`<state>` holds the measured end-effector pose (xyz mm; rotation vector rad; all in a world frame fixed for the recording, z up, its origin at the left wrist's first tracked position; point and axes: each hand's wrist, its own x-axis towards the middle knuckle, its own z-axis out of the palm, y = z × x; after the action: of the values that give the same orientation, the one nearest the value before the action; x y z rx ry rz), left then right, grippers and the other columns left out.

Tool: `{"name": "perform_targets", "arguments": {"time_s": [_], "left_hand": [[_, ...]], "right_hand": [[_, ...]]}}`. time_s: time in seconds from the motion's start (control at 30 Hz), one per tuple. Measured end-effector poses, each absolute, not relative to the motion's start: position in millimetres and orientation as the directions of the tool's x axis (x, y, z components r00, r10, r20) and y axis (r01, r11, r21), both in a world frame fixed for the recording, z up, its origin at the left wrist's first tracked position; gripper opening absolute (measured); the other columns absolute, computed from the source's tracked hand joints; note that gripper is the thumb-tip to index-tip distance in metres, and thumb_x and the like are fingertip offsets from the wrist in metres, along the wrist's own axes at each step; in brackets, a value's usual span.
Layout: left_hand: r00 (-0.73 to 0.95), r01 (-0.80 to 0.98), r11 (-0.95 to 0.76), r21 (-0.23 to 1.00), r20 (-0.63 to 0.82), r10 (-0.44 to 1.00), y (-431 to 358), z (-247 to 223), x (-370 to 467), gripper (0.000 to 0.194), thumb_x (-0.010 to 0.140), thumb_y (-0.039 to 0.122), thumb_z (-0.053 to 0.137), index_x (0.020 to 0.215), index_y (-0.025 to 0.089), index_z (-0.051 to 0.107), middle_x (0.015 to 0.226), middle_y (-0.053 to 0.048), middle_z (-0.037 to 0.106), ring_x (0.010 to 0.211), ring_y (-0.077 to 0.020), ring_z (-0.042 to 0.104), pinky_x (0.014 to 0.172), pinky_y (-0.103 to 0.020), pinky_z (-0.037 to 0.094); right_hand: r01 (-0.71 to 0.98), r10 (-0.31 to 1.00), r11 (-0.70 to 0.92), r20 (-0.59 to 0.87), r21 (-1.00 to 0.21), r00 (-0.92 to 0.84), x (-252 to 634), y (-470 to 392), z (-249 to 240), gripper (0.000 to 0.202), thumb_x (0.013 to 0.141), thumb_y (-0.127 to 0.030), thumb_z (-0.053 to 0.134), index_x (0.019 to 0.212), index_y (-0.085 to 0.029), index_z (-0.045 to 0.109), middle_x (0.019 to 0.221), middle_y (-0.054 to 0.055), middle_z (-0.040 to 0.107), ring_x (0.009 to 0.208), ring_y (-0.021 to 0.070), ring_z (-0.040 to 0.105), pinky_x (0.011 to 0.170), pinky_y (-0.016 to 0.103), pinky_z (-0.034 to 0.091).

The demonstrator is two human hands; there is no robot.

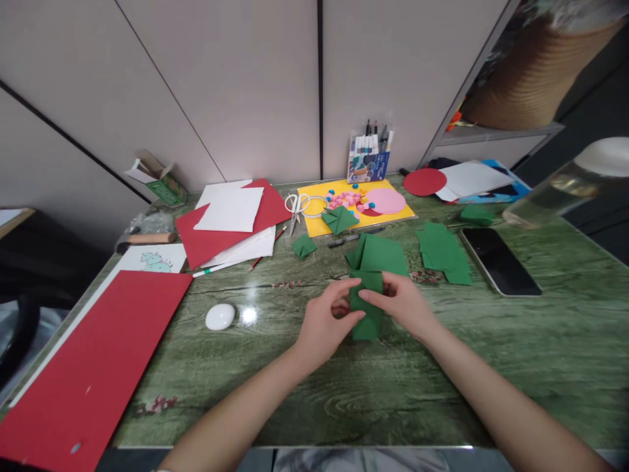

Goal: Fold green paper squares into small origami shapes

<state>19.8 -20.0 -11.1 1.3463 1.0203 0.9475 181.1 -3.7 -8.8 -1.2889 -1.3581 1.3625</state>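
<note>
A narrow piece of green paper (pixel 367 321), which looks folded, is held upright between both hands near the middle of the table. My left hand (pixel 327 318) grips its left edge with thumb and fingers. On the right side, my right hand (pixel 400 301) pinches it, thumb across the front and fingers behind. Just beyond lies a larger piece of green paper (pixel 386 254). Two folded green paper shapes, a small one (pixel 303 246) and a bigger one (pixel 339 219), rest farther back. More green paper pieces (pixel 442 252) lie to the right.
White scissors (pixel 294 208) lie by a yellow sheet (pixel 314 226) bearing pink and blue bits. A marker box (pixel 368 157) stands behind. A phone (pixel 501 261) and a clear bottle (pixel 555 190) are right. Red sheets (pixel 98 354), white paper (pixel 230 210) and a white mouse-like object (pixel 220 316) are left.
</note>
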Motion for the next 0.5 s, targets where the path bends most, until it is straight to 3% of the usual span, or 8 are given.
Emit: {"name": "perform_targets", "arguments": {"time_s": [0.17, 0.33, 0.5], "left_hand": [[0.284, 0.038, 0.035, 0.999, -0.044, 0.958, -15.8, -15.6, 18.0, 0.036, 0.068, 0.013, 0.063, 0.102, 0.024, 0.064, 0.09, -0.003, 0.064, 0.074, -0.0143, 0.057, 0.071, -0.028, 0.048], [0.284, 0.025, 0.05, 0.998, -0.055, 0.957, -14.3, -16.0, 17.8, 0.039, 0.067, 0.013, 0.063, 0.104, 0.025, 0.064, 0.1, -0.005, 0.063, 0.077, -0.0153, 0.057, 0.072, -0.029, 0.05], [0.286, 0.047, 0.004, 0.999, -0.017, 0.958, -16.2, -13.2, 17.7, 0.048, 0.066, 0.012, 0.063, 0.111, 0.028, 0.061, 0.113, -0.006, 0.056, 0.074, -0.0133, 0.055, 0.068, -0.028, 0.05]], "right_hand": [[0.09, 0.992, -0.084, -0.092, -0.992, -0.091, 179.8, -5.0, -11.6, 0.022, 0.071, -0.037, 0.064, 0.069, -0.017, 0.055, 0.066, -0.001, 0.058, 0.062, 0.014, 0.051, 0.054, 0.024, 0.039], [0.182, 0.999, -0.043, -0.047, -0.982, -0.018, 180.5, -3.5, -11.4, 0.037, 0.072, -0.04, 0.062, 0.053, -0.019, 0.038, 0.05, -0.007, 0.03, 0.047, 0.0082, 0.03, 0.044, 0.022, 0.021], [0.171, 0.998, -0.039, -0.047, -0.984, -0.044, 181.3, -3.0, -11.0, 0.035, 0.072, -0.041, 0.062, 0.056, -0.019, 0.04, 0.053, -0.007, 0.029, 0.049, 0.0083, 0.029, 0.044, 0.022, 0.021]]}}
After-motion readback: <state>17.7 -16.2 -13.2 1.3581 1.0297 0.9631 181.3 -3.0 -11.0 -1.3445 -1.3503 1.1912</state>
